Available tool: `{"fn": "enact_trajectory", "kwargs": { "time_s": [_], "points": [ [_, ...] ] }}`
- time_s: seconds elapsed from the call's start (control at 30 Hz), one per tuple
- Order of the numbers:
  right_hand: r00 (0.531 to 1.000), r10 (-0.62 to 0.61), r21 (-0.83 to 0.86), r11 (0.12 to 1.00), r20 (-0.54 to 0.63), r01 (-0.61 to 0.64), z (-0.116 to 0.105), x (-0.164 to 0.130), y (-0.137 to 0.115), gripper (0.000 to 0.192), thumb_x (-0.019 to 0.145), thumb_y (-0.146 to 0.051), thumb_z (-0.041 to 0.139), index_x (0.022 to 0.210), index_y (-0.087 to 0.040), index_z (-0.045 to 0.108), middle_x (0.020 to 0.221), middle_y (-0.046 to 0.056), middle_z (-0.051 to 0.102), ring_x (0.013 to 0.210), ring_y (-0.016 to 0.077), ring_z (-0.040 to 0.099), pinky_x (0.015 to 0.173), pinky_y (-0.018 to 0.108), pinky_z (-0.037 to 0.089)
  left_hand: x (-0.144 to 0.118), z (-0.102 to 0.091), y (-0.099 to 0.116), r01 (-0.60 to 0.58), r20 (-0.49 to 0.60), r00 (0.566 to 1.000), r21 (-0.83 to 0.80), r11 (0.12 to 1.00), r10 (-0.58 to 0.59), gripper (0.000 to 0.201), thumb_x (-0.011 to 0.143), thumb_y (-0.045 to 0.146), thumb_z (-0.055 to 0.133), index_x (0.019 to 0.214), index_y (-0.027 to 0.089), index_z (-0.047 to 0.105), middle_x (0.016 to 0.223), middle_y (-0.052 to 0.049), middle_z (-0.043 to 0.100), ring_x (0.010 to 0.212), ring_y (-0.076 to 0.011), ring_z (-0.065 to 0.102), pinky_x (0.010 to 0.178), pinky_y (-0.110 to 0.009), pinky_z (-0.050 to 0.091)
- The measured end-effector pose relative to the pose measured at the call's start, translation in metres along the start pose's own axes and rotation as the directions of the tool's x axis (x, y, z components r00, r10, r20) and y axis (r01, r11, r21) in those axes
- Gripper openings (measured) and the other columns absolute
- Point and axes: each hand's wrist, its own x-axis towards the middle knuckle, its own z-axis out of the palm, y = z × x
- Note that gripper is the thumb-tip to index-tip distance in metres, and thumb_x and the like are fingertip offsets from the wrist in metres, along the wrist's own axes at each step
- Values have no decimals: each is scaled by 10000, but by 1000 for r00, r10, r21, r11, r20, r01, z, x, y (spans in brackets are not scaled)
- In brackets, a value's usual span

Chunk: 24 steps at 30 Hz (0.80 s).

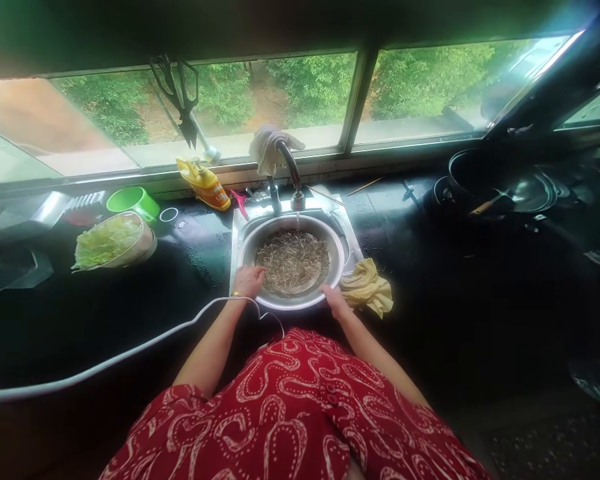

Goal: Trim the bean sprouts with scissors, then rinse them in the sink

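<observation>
The steel basin (291, 301) of thin sprouts (293, 261) sits in the sink (237, 230) right under the faucet (297, 197), so the thin stream falls into it. My left hand (249, 280) curls closed over its near-left rim and my right hand (334, 300) grips the near-right rim, steadying it. A yellow cloth (367, 288) lies just beside my right hand on the dark surface (455, 280).

no text can be read anywhere; the label on the yellow bottle (206, 185) is too blurred.
</observation>
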Motion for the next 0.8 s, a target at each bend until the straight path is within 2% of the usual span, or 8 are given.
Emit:
{"fn": "enact_trajectory", "kwargs": {
  "time_s": [0.4,0.8],
  "points": [
    [1000,5,10,1000,-3,-5,1,-2,-4,51,743,-158,505,708,-145,538,502,-25,537,385,106,497,351,219,451,3,1,-3,-5,30,1000,11,1000,4,392,908,307,380,1054,254,739,956,-48,749,945,-216,658,953,-362,397],
    [1000,24,7,1000,6,-24,2,-2,-7,89,724,-166,503,643,-145,535,474,-6,538,385,107,490,360,217,454,4,-3,1,3,53,999,37,999,-5,387,911,301,376,1066,264,730,967,-46,749,958,-211,660,950,-343,398]
  ]
}}
